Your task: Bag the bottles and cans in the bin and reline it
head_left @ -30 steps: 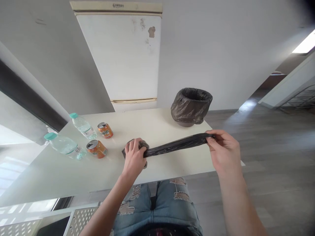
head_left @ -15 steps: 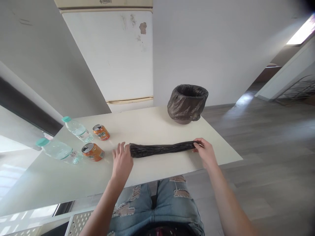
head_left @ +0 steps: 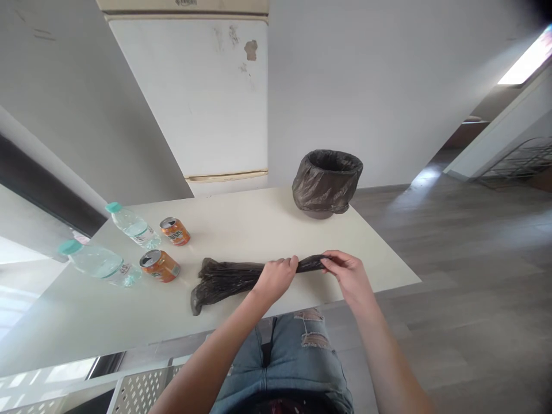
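A black plastic garbage bag (head_left: 233,277), gathered into a long strip, stretches across the front part of the white table (head_left: 254,221). Its left end fans out loosely on the tabletop. My left hand (head_left: 277,277) is closed around the strip near its right part. At the right end, my right hand (head_left: 347,273) pinches the tip of the bag between thumb and fingers. Behind my hands stands a bin (head_left: 325,187) lined with a similar dark bag, folded over its rim.
Two orange cans (head_left: 160,265) and two clear bottles with green caps (head_left: 97,261) are at the table's left. A white refrigerator (head_left: 194,98) stands beyond the table. The table's right edge borders grey flooring (head_left: 457,276).
My left hand let go near the bag's left end, moved right and closed around the strip closer to my right hand. The left end has spread out. My right hand came inward, still pinching.
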The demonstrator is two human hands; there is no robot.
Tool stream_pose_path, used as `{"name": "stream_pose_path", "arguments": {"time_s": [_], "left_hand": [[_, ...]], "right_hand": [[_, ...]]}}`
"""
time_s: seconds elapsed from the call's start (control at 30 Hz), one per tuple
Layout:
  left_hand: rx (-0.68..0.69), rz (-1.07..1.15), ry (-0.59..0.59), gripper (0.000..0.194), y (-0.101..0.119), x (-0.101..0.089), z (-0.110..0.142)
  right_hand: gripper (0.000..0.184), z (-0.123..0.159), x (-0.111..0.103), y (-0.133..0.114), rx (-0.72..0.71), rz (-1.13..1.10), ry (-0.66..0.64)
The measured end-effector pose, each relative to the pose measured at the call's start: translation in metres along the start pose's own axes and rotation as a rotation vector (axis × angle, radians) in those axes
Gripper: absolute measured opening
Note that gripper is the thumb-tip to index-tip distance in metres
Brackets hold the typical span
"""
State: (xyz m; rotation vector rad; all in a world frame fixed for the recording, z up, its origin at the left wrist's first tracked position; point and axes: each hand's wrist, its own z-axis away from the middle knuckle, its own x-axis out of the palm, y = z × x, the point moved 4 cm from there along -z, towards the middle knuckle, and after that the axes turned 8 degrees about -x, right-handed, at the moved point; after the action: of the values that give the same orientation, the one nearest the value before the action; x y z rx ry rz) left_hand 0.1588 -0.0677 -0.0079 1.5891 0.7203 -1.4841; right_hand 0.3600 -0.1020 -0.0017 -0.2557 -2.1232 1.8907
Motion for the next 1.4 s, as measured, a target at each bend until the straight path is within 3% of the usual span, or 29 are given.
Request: {"name": "stream_pose_path", "arguments": {"time_s": [0.13,0.33,0.63,0.73,0.87,0.93,1.03,1.13,1.3,1.4], "left_hand": [[-0.014,-0.024,-0.005,0.028,-0.029,0.003,0.010],[-0.067,-0.072,-0.015,0.030,-0.066,0.011,0.029],[-0.150,-0.126,0.021,0.026,-0.106,0.013,0.048],[-0.159,-0.154,0.079,0.016,-0.108,0.007,0.055],[-0.135,-0.103,0.235,0.048,-0.102,0.000,0.060],[-0.116,-0.043,0.280,0.054,-0.099,0.000,0.057],[-0.099,0.005,0.288,0.055,-0.098,0.007,0.047],[-0.078,0.016,0.267,0.045,-0.099,0.015,0.040],[-0.089,0.046,0.288,0.034,-0.101,0.020,0.042],[-0.087,0.063,0.284,0.033,-0.100,0.019,0.043]], "right_hand": [[0.040,-0.016,-0.042,0.010,0.054,-0.104,0.194],[0.041,-0.040,-0.091,0.029,0.065,-0.098,0.263],[0.039,-0.073,-0.127,0.047,0.056,-0.092,0.355],[0.037,-0.077,-0.128,0.048,0.083,-0.081,0.343],[0.030,-0.075,-0.126,0.048,0.114,-0.121,0.380],[0.025,-0.070,-0.123,0.048,0.157,-0.190,0.392],[0.021,-0.063,-0.113,0.045,0.251,-0.295,0.417],[0.020,-0.057,-0.099,0.040,0.295,-0.390,0.471],[0.044,-0.048,-0.067,0.031,0.091,-0.498,0.453],[0.045,-0.042,-0.041,0.036,0.060,-0.587,0.387]]}}
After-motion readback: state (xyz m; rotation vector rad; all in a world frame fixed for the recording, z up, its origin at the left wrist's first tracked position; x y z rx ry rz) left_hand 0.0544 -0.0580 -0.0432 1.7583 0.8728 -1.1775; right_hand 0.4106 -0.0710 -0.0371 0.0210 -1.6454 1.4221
